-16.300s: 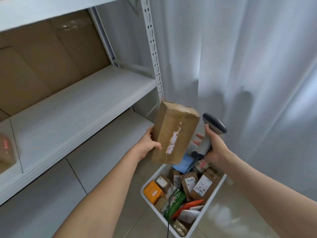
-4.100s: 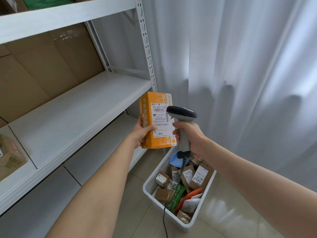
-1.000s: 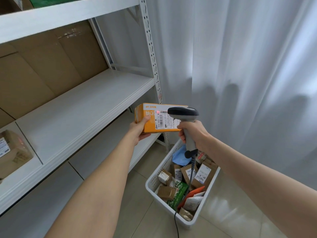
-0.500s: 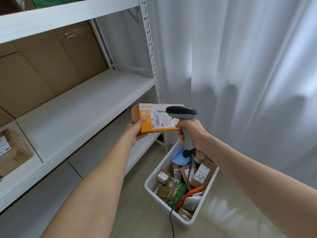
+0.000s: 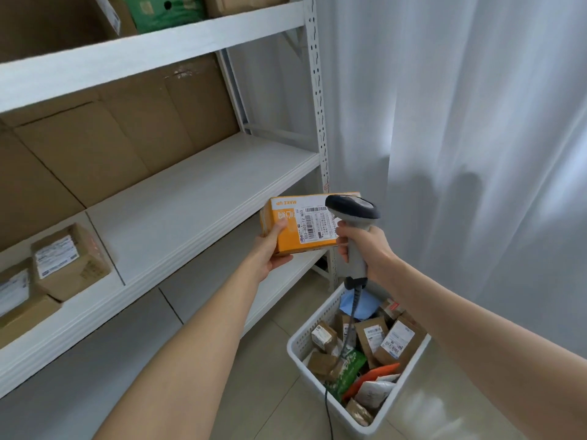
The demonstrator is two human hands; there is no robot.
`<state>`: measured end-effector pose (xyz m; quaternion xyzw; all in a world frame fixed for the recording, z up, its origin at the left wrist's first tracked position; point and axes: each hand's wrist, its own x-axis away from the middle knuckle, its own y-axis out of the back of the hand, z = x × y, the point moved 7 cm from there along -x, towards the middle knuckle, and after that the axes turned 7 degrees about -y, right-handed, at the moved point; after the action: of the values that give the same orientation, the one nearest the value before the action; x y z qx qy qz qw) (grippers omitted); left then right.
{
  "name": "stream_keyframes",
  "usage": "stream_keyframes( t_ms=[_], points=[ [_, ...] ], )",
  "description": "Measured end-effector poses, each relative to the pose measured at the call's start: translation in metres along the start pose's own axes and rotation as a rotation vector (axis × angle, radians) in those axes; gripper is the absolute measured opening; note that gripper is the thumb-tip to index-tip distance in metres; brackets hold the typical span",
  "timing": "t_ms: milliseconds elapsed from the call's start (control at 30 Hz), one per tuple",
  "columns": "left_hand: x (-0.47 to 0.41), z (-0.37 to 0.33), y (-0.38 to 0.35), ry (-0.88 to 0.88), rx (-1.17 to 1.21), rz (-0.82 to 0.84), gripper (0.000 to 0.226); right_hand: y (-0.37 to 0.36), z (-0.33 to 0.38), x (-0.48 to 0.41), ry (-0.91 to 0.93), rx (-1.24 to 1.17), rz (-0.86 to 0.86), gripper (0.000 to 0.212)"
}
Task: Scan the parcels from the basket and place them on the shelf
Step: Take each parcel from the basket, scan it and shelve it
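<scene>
While the white shelf (image 5: 203, 198) stands at left with brown boxes (image 5: 70, 262) on its middle board, the basket (image 5: 313, 322) of parcels (image 5: 371, 338) sits on the floor at lower right. Above it the orange parcel (image 5: 305, 230) is held in the air beside the shelf's edge — left hand (image 5: 270, 249) gripping its near end, right hand (image 5: 368, 246) curled round the scanner (image 5: 352, 211), head over the label.

The white metal shelf (image 5: 203, 198) carries brown labelled cartons (image 5: 71, 260) close together at the left end of its middle board, and cardboard sheets (image 5: 127, 131) stand against its back. The top board holds a green package (image 5: 162, 11). A white basket (image 5: 320, 319) stands on the tiled floor (image 5: 254, 392) near the upright.
</scene>
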<state>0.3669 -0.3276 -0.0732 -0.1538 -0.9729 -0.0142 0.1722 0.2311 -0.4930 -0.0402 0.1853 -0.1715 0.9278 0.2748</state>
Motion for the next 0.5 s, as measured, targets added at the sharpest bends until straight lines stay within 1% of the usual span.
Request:
stream_keyframes(
  t_ms=[67,133,200,267,367,500],
  points=[
    [0.011,-0.008,0.014,-0.004,0.066,0.001,0.063,-0.019,-0.004,-0.004,-0.002,-0.008,0.029,0.025],
    [0.02,-0.019,0.027,-0.007,0.125,-0.02,0.068,-0.036,-0.007,-0.007,0.005,-0.029,0.064,0.026],
    [0.03,-0.033,0.055,-0.057,0.19,-0.12,0.072,-0.066,-0.007,-0.005,0.006,-0.047,0.152,0.024],
    [0.044,-0.048,0.085,-0.109,0.215,-0.221,0.072,-0.103,-0.004,0.001,0.012,-0.058,0.252,0.02],
    [0.065,-0.059,0.129,-0.103,0.233,-0.33,0.067,-0.167,0.003,0.016,0.034,-0.025,0.411,0.017],
    [0.103,-0.065,0.194,-0.072,0.292,-0.497,0.086,-0.255,0.005,0.049,0.067,0.065,0.607,0.016]
  ],
)
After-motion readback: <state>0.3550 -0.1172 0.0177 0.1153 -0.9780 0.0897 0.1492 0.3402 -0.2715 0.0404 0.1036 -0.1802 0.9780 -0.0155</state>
